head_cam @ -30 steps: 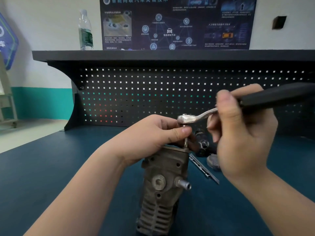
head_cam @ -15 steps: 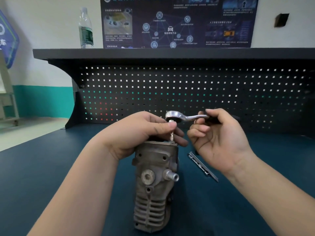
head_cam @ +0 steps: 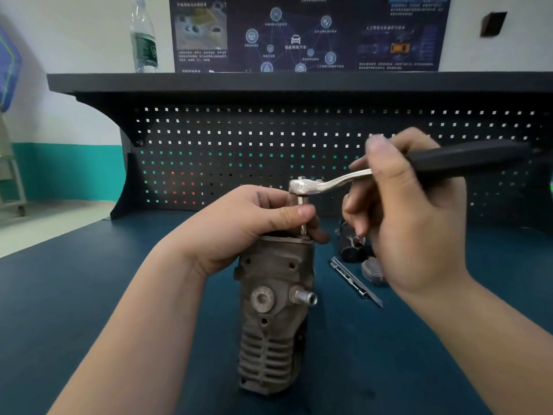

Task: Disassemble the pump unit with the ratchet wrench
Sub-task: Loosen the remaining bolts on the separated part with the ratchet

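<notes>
**Wrench bit stood upright on the pump's top**

The pump (head_cam: pixel 273 313) stood on end on the bench (head_cam: pixel 89 295). The left hand (head_cam: pixel 239 229) pinched the vertical bit beneath the wrench (head_cam: pixel 329 182); the right hand (head_cam: pixel 410 217) gripped its handle, which ran out rightward.

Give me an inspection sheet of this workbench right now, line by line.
Surface: dark blue benchtop, black pegboard behind.
Job's things: grey pump unit upright; ratchet wrench seated on its top through a thin bit.
Clutter: slim metal tool lying right of the pump; dark parts beyond it, unclear.
Hands: left hand grips the pump's top, pinching the bit; right hand holds the wrench handle.
Cables: nothing seen.
Surroundings: water bottle on the shelf, poster on the wall.
</notes>
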`<act>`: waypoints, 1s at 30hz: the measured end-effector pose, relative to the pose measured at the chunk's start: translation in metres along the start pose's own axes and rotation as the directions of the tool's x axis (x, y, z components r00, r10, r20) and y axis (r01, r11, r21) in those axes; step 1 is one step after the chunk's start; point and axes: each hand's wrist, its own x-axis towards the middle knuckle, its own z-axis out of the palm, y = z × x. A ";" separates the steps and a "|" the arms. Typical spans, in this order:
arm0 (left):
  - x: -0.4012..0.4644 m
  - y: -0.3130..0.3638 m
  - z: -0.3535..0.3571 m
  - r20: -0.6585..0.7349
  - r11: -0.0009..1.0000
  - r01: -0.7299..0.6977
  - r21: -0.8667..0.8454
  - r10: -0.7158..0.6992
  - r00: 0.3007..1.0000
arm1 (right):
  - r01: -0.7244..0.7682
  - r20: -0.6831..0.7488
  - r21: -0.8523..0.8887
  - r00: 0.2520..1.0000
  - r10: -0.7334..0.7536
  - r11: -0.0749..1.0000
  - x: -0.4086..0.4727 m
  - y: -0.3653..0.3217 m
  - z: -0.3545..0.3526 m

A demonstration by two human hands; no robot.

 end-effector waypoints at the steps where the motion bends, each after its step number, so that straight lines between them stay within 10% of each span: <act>1: 0.000 0.001 0.000 0.002 1.000 0.011 -0.008 -0.011 1.000 | -0.162 -0.044 0.207 0.984 0.175 0.965 0.003 0.005 -0.001; 4: -0.001 0.002 0.002 -0.009 0.999 0.038 -0.018 -0.038 0.999 | -0.510 0.047 0.629 0.778 0.626 0.587 0.013 0.022 -0.007; 9: 0.001 0.002 0.006 -0.114 0.995 0.059 0.076 -0.050 0.992 | -0.575 0.213 0.796 0.559 0.801 0.189 0.000 0.043 -0.010; 12: 0.000 0.002 0.007 -0.108 0.997 0.055 0.054 -0.049 0.993 | -0.564 0.068 0.701 0.661 0.747 0.435 0.005 0.037 -0.009; 15: 0.000 0.004 0.009 -0.085 0.997 0.042 0.060 -0.037 0.996 | -0.197 -0.082 0.123 0.975 0.208 0.973 0.008 0.011 -0.008; 19: 0.000 0.004 0.012 -0.049 0.998 0.003 0.058 0.000 0.999 | 0.243 0.101 -0.394 0.970 -0.221 0.886 0.000 -0.006 -0.007; 23: 0.001 0.004 0.012 -0.018 0.999 0.029 0.042 -0.028 0.999 | -0.261 -0.133 0.218 0.947 0.293 0.940 0.011 0.008 -0.011; 28: 0.000 0.004 0.010 -0.102 0.997 0.049 0.054 -0.044 0.994 | -0.540 0.082 0.789 0.564 0.822 0.292 0.004 0.037 -0.011; 30: 0.000 0.003 0.009 -0.134 0.997 0.058 0.054 -0.050 0.990 | -0.522 0.099 0.822 0.528 0.844 0.230 0.001 0.042 -0.008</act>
